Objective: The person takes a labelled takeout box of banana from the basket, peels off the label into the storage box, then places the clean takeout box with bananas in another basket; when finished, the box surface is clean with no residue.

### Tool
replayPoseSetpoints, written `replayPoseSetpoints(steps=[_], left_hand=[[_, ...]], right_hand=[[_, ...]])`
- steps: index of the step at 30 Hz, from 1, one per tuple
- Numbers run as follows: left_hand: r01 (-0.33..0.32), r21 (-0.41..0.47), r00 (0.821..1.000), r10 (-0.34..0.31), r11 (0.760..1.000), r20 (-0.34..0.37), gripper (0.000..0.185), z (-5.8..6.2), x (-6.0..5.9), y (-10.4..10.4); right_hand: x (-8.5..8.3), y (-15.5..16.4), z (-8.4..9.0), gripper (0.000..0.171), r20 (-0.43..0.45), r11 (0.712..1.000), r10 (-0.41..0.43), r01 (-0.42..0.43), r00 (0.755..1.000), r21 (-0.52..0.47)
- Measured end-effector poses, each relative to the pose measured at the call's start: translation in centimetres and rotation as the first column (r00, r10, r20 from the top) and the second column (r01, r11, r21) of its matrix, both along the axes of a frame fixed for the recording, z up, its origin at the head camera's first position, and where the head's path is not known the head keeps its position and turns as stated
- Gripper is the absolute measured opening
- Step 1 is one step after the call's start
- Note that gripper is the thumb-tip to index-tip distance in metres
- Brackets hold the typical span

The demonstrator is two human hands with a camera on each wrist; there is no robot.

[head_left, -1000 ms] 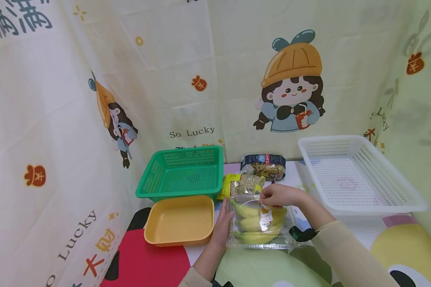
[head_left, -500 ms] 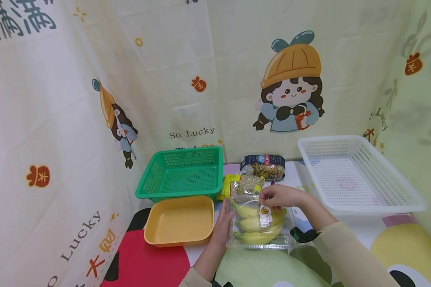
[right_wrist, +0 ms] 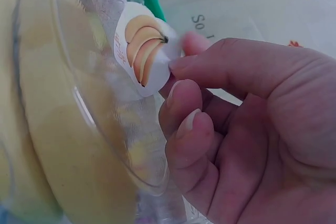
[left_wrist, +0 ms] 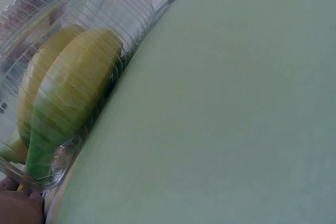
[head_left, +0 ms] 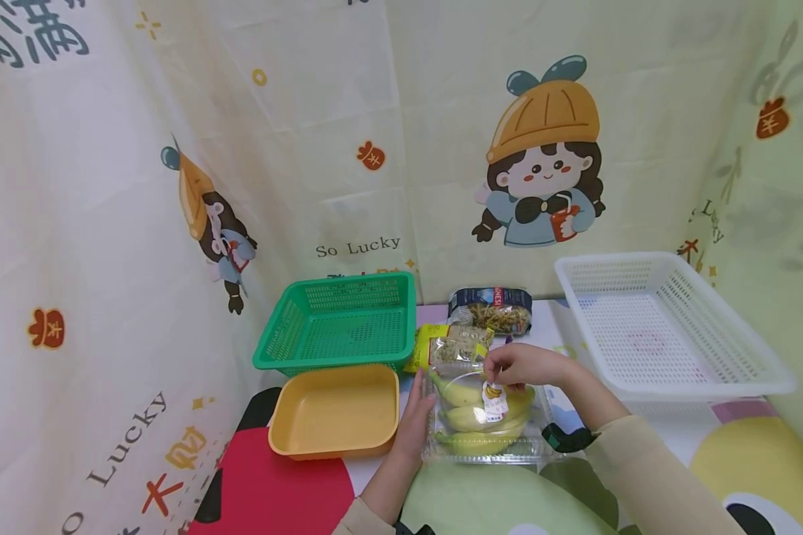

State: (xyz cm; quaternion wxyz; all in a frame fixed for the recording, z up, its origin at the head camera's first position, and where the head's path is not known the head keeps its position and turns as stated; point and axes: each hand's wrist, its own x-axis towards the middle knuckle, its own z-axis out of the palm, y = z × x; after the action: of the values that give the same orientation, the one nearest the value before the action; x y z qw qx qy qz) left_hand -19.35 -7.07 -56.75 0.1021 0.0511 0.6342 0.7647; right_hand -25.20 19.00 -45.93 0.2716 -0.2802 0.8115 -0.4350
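A clear plastic clamshell box [head_left: 545, 416] with yellow-green bananas [head_left: 471, 417] inside lies in front of the person. My right hand [head_left: 529, 365] is over the lid's far right part, and its thumb and finger pinch the edge of a white sticker with a banana picture [right_wrist: 144, 51]. In the right wrist view that end of the sticker stands up off the lid. My left hand [head_left: 413, 420] rests along the box's left side with extended fingers. Only a bit of the left hand [left_wrist: 21, 206] shows in the left wrist view, beside the box's corner.
A yellow tub [head_left: 334, 412] stands left of the box, with a green basket [head_left: 337, 334] behind it. Behind the box lie a yellow food packet [head_left: 451, 345] and a dark-blue bag [head_left: 490, 310]. A white basket [head_left: 649, 327] stands at the right. Printed cloth [head_left: 435, 186] hangs behind.
The sticker has shifted and tilted slightly under my right fingers, with more of its banana picture showing. Both hands have stayed almost where they were, and the box has not moved.
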Motion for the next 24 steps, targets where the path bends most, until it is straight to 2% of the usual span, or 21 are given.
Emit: replayPoseSetpoints(steps=[4, 14, 24], left_hand=[[-0.001, -0.003, 1.0, 0.001, 1.0, 0.006, 0.072, -0.07, 0.02, -0.01], [-0.004, -0.007, 1.0, 0.004, 1.0, 0.011, 0.071, -0.26, -0.05, 0.02], [-0.006, -0.01, 1.0, 0.006, 1.0, 0.001, 0.07, -0.17, -0.04, 0.02]], right_hand=[[-0.02, 0.22, -0.03, 0.019, -0.021, 0.999, -0.014, 0.014, 1.0, 0.037], [0.15, 0.55, -0.09, 0.017, 0.01, 0.998, -0.055, 0.055, 0.998, 0.025], [0.54, 0.64, 0.25, 0.024, 0.013, 0.998, -0.056, 0.055, 0.998, 0.029]])
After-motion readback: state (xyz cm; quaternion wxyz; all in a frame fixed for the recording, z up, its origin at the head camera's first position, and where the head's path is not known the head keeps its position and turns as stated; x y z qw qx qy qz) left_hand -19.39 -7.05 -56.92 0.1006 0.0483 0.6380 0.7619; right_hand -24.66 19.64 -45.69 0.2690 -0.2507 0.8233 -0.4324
